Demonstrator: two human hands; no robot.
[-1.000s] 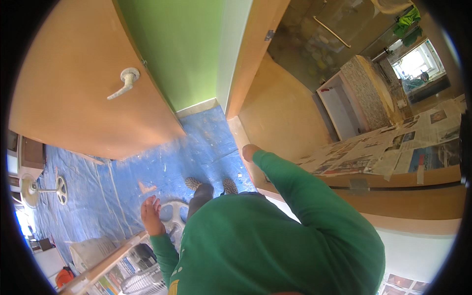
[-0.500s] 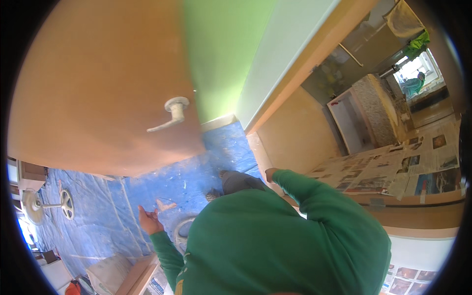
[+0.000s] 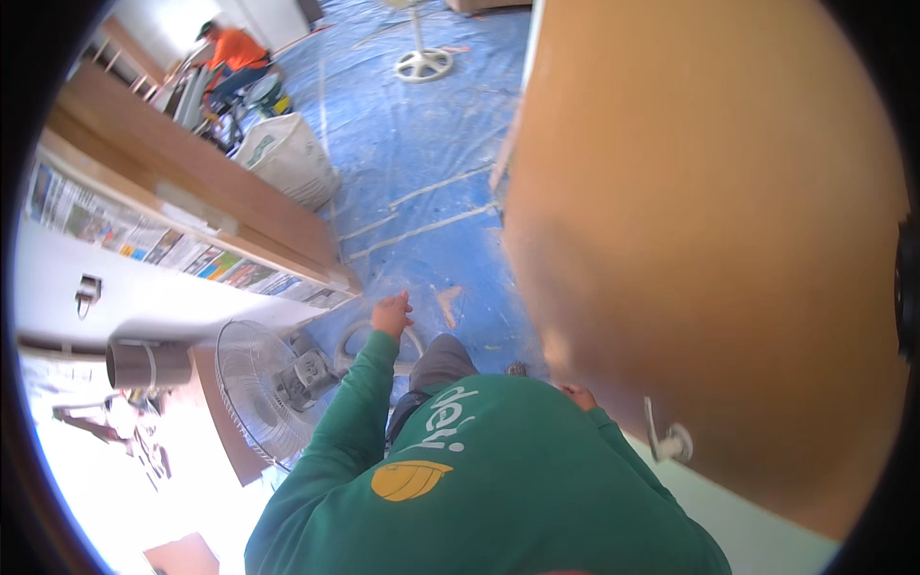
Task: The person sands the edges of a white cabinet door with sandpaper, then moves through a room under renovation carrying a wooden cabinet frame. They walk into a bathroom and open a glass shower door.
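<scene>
My left hand hangs ahead of my body over the blue floor sheeting, holding nothing, its fingers loosely bent and a little apart. Close beside it stands a pedestal fan with a wire cage and a round base ring. Only a small part of my right hand shows past my green sweatshirt; its fingers are mostly hidden. That hand is nearest to the brown door, which has a pale lever handle. Whether it touches the door I cannot tell.
Left of me runs a wooden frame with newspaper taped along it. A white sack stands beyond it. Further back, a person in an orange top bends over some equipment. A pale stand with a wheel-shaped base is on the sheeting.
My view has turned far to the left: the door has swung from the left side to the right. The fan and the person in orange have come into sight. The papered room has gone out.
</scene>
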